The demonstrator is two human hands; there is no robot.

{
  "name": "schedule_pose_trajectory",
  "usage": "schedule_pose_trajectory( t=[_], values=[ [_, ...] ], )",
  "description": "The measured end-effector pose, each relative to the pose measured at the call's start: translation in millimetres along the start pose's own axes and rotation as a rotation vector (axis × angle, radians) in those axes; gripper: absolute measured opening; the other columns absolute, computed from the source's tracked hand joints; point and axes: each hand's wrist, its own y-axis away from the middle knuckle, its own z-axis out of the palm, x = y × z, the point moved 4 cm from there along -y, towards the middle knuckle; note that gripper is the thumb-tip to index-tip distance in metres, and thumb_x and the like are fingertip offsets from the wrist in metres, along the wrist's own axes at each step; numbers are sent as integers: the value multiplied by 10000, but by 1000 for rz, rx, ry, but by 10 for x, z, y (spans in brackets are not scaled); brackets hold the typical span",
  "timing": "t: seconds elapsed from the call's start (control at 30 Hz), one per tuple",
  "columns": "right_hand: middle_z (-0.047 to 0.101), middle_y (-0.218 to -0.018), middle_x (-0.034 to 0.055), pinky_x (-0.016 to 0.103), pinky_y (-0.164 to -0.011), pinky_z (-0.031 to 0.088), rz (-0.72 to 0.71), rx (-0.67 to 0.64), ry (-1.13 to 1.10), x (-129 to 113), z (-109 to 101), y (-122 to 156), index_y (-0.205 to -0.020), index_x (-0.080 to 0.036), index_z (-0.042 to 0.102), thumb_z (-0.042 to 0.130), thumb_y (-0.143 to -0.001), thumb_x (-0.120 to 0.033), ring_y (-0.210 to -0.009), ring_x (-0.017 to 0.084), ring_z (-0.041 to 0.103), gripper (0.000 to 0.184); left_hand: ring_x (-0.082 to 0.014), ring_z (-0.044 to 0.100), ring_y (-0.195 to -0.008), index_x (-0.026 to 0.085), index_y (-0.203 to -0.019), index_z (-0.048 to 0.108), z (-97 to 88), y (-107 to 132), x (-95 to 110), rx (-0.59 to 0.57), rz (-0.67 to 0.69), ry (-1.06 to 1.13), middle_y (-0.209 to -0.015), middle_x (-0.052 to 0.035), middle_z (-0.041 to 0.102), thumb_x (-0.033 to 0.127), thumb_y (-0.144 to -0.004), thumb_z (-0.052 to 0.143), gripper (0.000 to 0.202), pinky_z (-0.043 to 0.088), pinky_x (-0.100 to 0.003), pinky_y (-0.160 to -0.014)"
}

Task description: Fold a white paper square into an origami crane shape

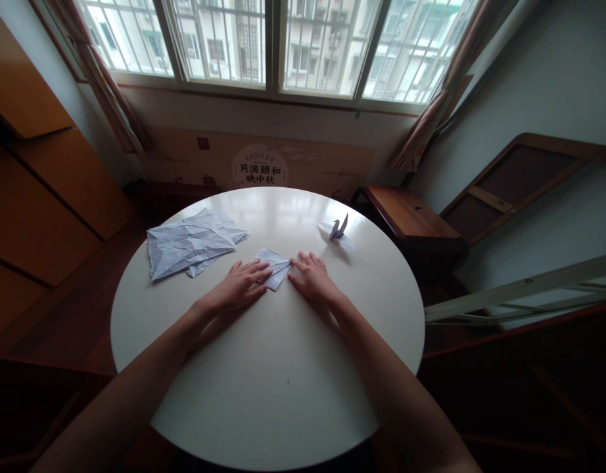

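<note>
A small folded sheet of pale paper [276, 277] lies flat on the round white table [278, 407], with crease lines running toward its right corner. My left hand [244, 282] rests on the paper's left side, fingers stretched out across it. At the right corner, my right hand [310, 272] lies palm down with fingers spread, its fingertips touching the paper's tip. The palms hide what is under them. Behind and to the right of my right hand stands a folded paper crane [338, 230], its wings spread over the table.
Creased, unfolded paper sheets [192, 243] lie overlapped at the table's back left. Past the right edge is a wooden stool or bench [411, 210]. A long banner [307, 154] hangs below the barred window [323, 49]. Orange cabinets [71, 177] stand on the left.
</note>
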Motion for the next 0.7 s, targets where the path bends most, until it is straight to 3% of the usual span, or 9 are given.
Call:
schedule_pose_trajectory(
  t=[0.7],
  values=[
    [309,-1624,134,501,-1208,141,-1,-4,-4,-1,-2,2,-1515,-214,444,430,-1002,-487,-1505,358,202,580,-315,311,-1479,297,-1476,483,12,-3,-14,-6,0,-4,-1576,-84,404,443,-1038,413,467,151,-595,-1190]
  ],
)
